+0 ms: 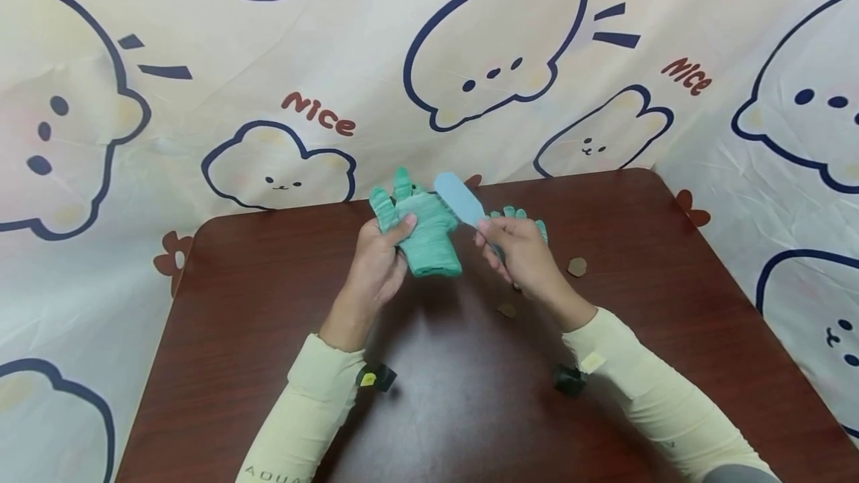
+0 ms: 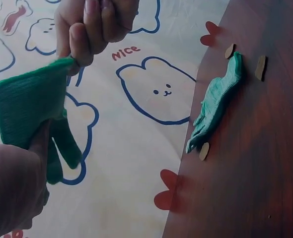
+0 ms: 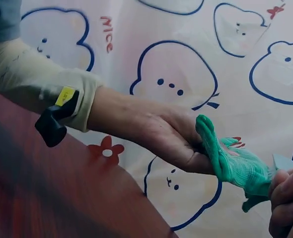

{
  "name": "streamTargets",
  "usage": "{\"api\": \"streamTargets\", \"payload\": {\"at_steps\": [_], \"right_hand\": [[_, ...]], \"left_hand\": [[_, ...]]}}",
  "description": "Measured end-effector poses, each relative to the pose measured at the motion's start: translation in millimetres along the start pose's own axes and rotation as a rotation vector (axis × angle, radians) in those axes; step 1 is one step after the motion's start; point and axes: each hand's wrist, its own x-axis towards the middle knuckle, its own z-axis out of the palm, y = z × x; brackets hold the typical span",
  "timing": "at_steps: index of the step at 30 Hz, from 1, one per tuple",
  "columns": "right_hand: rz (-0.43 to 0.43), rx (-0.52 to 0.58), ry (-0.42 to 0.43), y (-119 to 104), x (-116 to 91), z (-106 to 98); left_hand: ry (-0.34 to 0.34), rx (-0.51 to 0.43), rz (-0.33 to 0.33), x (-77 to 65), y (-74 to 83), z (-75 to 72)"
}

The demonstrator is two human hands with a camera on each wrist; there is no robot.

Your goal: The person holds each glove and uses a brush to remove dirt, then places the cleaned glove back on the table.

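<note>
While the left hand (image 1: 378,258) pinches a green glove (image 1: 431,235) and the right hand (image 1: 526,256) grips a pale-blue tool (image 1: 459,198), "Nice" marks the backdrop (image 1: 362,51) beyond the far edge of the table (image 1: 443,401).

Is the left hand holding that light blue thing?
No, the right hand holds the light blue thing, while the left hand grips a green glove.

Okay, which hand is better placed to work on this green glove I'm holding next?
Probably your right hand: it grips the light blue tool, whose flat head is close beside the green glove. Your left hand is busy holding that glove.
</note>
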Motion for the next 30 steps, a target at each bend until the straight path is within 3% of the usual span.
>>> {"api": "streamTargets", "payload": {"at_steps": [3, 9, 16, 21, 30], "right_hand": [[0.011, -0.013, 0.025, 2.8, 3.3, -3.6], [0.017, 0.115, 0.139, 3.4, 8.4, -13.6], [0.031, 0.049, -0.113, -3.1, -3.5, 12.6], [0.048, -0.006, -0.07, -2.3, -5.0, 22.0], [0.054, 0.02, 0.005, 4.8, 1.7, 1.6]], "left_hand": [[-0.008, 0.002, -0.006, -0.4, -0.8, -0.7], [0.033, -0.01, -0.024, -2.1, 0.8, -8.5], [-0.036, 0.015, -0.054, -0.3, -3.0, -4.1], [-0.013, 0.022, -0.015, -0.6, -3.7, 1.3], [0.023, -0.03, -0.022, -3.2, -1.1, 0.5]]}}
